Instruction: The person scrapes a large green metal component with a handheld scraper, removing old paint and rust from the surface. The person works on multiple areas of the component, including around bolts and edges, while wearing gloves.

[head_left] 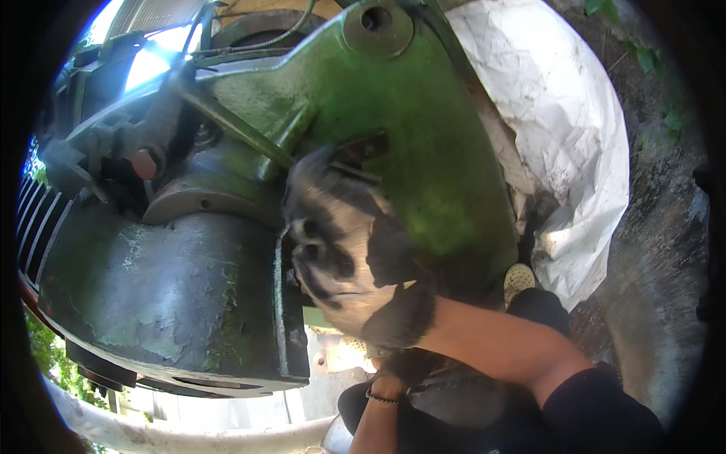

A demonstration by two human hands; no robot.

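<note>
My right hand, in a dirty tan-and-black work glove, is in front of a green cast machine body. Motion smears its fingers, so I cannot tell whether they are closed. At the top of the glove, a green metal rod ends against it or passes behind it; which one is not plain. A dark slot with a bracket lies just beyond the fingers. My left hand is lower down, mostly behind my right arm, seemingly in a dark glove. A beaded bracelet circles that wrist, and its fingers are hidden.
A large dark rounded housing with peeling paint fills the left. Above it are a rusty bolt head and dark linkage parts. A crumpled white sheet lies at the right on stained ground. A pale pipe curves along the bottom.
</note>
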